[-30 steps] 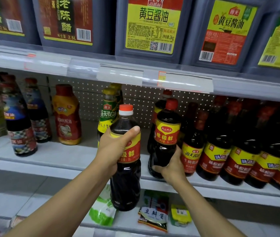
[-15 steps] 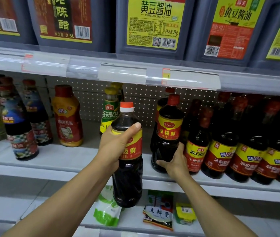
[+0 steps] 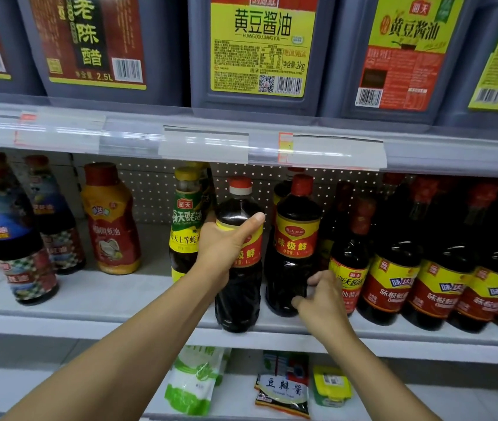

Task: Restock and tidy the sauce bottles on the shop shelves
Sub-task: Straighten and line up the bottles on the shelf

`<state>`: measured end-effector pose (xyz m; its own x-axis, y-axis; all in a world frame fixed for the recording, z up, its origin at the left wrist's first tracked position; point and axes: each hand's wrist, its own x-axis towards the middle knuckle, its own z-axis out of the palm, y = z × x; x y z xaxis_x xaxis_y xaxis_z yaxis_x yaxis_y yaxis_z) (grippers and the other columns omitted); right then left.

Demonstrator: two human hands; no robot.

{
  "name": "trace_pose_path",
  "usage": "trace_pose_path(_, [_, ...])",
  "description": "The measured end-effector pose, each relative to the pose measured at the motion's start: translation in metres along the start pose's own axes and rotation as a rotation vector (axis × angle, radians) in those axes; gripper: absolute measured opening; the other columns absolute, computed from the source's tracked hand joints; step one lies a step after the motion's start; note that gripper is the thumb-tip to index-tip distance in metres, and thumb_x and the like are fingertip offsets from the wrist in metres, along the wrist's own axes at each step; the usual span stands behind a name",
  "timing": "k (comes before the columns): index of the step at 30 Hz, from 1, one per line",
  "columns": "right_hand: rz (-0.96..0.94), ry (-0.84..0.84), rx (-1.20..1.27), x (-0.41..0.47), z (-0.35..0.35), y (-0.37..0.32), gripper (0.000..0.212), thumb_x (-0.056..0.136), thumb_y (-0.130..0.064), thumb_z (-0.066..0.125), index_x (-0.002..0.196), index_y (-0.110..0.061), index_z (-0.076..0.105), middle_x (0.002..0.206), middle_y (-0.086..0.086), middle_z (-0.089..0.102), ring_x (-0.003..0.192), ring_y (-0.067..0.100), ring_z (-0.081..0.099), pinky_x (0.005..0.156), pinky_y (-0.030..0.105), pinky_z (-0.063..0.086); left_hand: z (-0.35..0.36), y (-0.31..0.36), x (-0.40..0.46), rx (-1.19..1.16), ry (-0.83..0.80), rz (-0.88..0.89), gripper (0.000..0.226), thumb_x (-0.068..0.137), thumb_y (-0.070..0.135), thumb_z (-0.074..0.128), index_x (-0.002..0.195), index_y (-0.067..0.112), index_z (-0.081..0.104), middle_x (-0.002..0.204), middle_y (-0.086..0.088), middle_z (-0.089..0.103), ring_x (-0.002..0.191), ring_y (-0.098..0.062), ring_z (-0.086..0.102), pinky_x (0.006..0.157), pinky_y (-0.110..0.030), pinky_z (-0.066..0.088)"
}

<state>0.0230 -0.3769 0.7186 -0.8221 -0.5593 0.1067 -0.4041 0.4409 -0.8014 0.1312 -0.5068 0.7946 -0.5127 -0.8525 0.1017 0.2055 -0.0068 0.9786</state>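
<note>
Dark soy sauce bottle gripped in left hand at the shelf edge; right hand curls round its twin bottle.

Above our hands we read "黄豆酱油", "HUANG DOU JIANG YOU" and "2kg" on the yellow-labelled jug; the vinegar jug further left shows "老陈醋", "2.5L". The soy sauce bottle touching our right hand reads "味极鲜", "1L".

left grip holds soy bottle | right grip on neighbouring bottle
</note>
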Motion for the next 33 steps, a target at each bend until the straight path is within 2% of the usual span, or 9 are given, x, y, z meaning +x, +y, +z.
trace_pose_path(2, [-0.028,-0.057,0.007,-0.004,0.000,0.001,0.035,0.080,-0.004,0.065,0.100,-0.017,0.041,0.110,0.005,0.041,0.083,0.013,0.048,0.063,0.017,0.037,0.005,-0.004,0.005,-0.004,-0.002,0.015,0.016,0.072,0.023,0.080,0.083,0.022,0.068,0.079,0.006,0.074,0.079,-0.010,0.070,0.070,-0.024,0.056])
trace_pose_path(5, [-0.034,-0.124,0.054,-0.007,0.003,0.002,0.034,0.081,0.002,0.062,0.102,-0.017,0.043,0.106,0.003,0.044,0.080,0.006,0.049,0.060,0.011,0.036,0.011,-0.007,0.015,-0.037,0.006,0.041,0.023,0.077,0.009,0.076,0.073,0.026,0.061,0.056,0.017,0.067,0.057,0.005,0.065,0.055,-0.011,0.052])
trace_pose_path(9, [-0.016,-0.234,0.101,-0.010,0.010,0.003,0.036,0.082,0.002,0.060,0.106,-0.019,0.042,0.101,0.000,0.044,0.084,0.009,0.050,0.065,0.011,0.040,0.014,-0.014,0.025,0.004,0.025,0.064,0.040,0.068,0.021,0.083,0.104,0.019,0.065,0.091,0.005,0.073,0.084,-0.008,0.069,0.072,-0.023,0.054])
trace_pose_path(11, [-0.007,-0.258,0.120,-0.010,0.013,0.001,0.038,0.082,0.002,0.060,0.108,-0.019,0.042,0.105,0.002,0.045,0.087,0.011,0.051,0.067,0.012,0.041,0.013,-0.016,0.026,0.003,0.037,0.053,0.034,0.070,0.019,0.082,0.098,0.023,0.063,0.096,0.001,0.070,0.090,-0.012,0.068,0.079,-0.026,0.054])
trace_pose_path(16, [0.030,-0.243,0.177,-0.010,0.017,-0.006,0.039,0.081,0.003,0.061,0.109,-0.017,0.044,0.110,0.007,0.045,0.093,0.015,0.054,0.067,0.017,0.044,0.008,-0.014,0.019,0.024,-0.022,0.052,0.032,0.078,0.021,0.075,0.107,0.019,0.063,0.092,0.004,0.070,0.069,0.006,0.064,0.058,-0.008,0.049])
trace_pose_path(22, [-0.020,-0.269,0.230,-0.025,0.021,-0.013,0.043,0.083,0.003,0.060,0.115,-0.019,0.044,0.115,0.003,0.051,0.102,0.014,0.053,0.081,0.019,0.045,-0.014,-0.054,-0.011,0.051,-0.070,-0.111,0.066,0.086,0.065,0.044,0.140,0.028,0.036,0.138,0.005,0.050,0.125,-0.015,0.047,0.107,-0.041,0.038])
trace_pose_path(26, [-0.010,-0.450,0.193,-0.038,0.043,-0.016,0.084,0.087,-0.003,0.057,0.149,-0.031,0.008,0.155,-0.006,0.019,0.136,0.014,0.034,0.104,0.027,0.039,-0.027,-0.087,-0.037,-0.003,-0.036,-0.251,0.070,0.087,0.067,0.026,0.148,0.032,0.026,0.151,0.011,0.032,0.136,-0.010,0.032,0.110,-0.038,0.026])
trace_pose_path(30, [0.074,-0.545,0.174,-0.042,0.057,-0.017,0.099,0.089,0.003,0.050,0.145,-0.045,-0.016,0.160,-0.007,-0.001,0.119,0.015,0.049,0.080,0.030,0.053,-0.033,-0.100,-0.051,-0.010,-0.088,-0.248,0.077,0.079,0.068,0.025,0.148,0.033,0.025,0.146,0.018,0.032,0.128,0.000,0.030,0.107,-0.028,0.023])
trace_pose_path(33, [0.100,-0.546,0.177,-0.037,0.065,-0.017,0.100,0.089,0.006,0.048,0.144,-0.046,-0.017,0.160,-0.006,-0.007,0.138,0.017,0.030,0.069,0.021,0.050,-0.033,-0.101,-0.048,-0.002,-0.097,-0.236,0.068,0.086,0.063,0.025,0.147,0.032,0.025,0.145,0.017,0.033,0.128,0.000,0.031,0.107,-0.026,0.023])
